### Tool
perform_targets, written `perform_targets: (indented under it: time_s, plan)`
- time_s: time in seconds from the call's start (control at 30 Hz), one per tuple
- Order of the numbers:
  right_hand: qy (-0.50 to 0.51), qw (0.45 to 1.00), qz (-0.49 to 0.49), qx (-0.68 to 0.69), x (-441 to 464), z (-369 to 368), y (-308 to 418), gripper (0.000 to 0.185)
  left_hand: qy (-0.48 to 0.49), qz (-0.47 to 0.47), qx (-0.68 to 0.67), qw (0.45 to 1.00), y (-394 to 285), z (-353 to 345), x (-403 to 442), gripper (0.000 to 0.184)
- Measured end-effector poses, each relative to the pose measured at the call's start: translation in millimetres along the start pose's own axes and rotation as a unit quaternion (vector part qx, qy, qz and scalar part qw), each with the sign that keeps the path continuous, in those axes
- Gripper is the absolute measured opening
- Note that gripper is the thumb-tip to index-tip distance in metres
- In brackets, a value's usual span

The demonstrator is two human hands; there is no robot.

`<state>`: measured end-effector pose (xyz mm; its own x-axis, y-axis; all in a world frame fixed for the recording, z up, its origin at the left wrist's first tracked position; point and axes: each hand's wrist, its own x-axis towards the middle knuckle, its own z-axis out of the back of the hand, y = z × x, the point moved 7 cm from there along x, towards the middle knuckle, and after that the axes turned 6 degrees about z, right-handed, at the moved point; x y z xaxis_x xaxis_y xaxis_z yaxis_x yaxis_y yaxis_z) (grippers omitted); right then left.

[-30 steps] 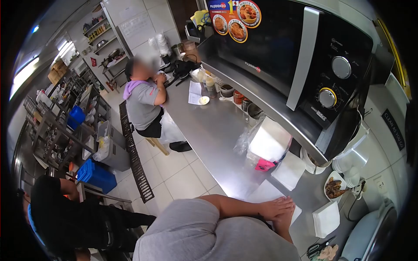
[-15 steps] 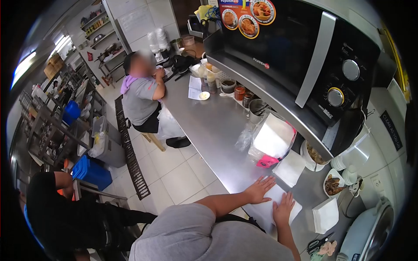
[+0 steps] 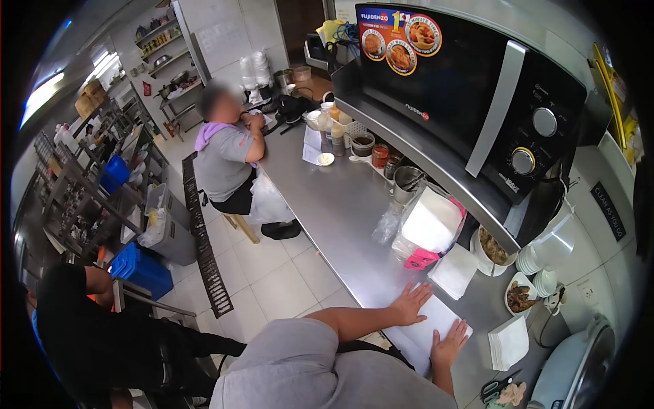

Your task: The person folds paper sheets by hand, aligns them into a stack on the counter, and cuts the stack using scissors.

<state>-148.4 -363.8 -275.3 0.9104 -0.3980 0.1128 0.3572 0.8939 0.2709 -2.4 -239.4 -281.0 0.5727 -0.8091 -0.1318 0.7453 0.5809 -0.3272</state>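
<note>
Head view. White paper (image 3: 417,335) lies flat on the steel counter (image 3: 306,198), directly before the wearer; whether single sheet or several, cannot tell. Left hand (image 3: 410,305): palm down at the paper's far-left edge, fingers straight and slightly spread, hand wide, gripping nothing visible. Right hand (image 3: 449,343): palm down on the paper's right side, fingers extended and parted, also wide, gripping nothing visible. The two hands are apart, with bare paper between them.

Just beyond the paper: a flat white stack (image 3: 454,272); beyond that, a plastic-wrapped pack (image 3: 430,219) with pink on its wrapping. Right of the paper: a napkin stack (image 3: 509,342). Beyond the paper and to its right: a bowl of brown food (image 3: 521,297). Near side, right of the paper: scissors (image 3: 492,388). Above and beyond the paper: a black microwave (image 3: 436,88) on a raised shelf. Far beyond the paper, to its left: a seated person (image 3: 228,160) in grey. Left of the paper, well apart: a person in black (image 3: 102,334).
</note>
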Motion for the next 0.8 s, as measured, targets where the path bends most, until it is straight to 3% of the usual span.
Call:
perform_targets:
  time_s: [0.07,0.17,0.27,0.4,0.53,0.73,0.8]
  plan:
    - [-0.012,1.0,0.013,-0.012,2.3,-2.7,-1.0,0.081,0.052,0.049,0.012,0.997,-21.1,10.8,0.8,0.083]
    - [0.005,1.0,0.017,-0.021,2.5,-8.0,-1.2,0.078,0.004,-0.161,-0.147,0.976,-89.8,7.0,-1.0,0.079]
    - [0.037,0.999,0.008,-0.033,1.4,-11.5,-5.3,0.076,0.003,-0.185,-0.18,0.966,-110.1,-22.6,-3.7,0.077]
    - [0.027,0.999,0.008,-0.031,3.9,-0.8,2.9,0.076,-0.009,-0.09,-0.071,0.993,-66.5,-22.1,5.9,0.075]
    - [0.017,1.0,0.009,-0.021,4.3,0.1,5.6,0.077,-0.055,-0.031,-0.056,0.996,-15.9,-3.6,2.0,0.072]
    - [0.05,0.997,-0.062,0.024,25.5,12.6,29.5,0.075,-0.092,-0.015,-0.061,0.994,-1.8,-0.1,-3.4,0.072]
    - [-0.022,0.991,0.036,0.13,44.0,20.5,68.0,0.076,-0.089,-0.013,-0.046,0.995,-2.2,-2.0,-2.5,0.072]
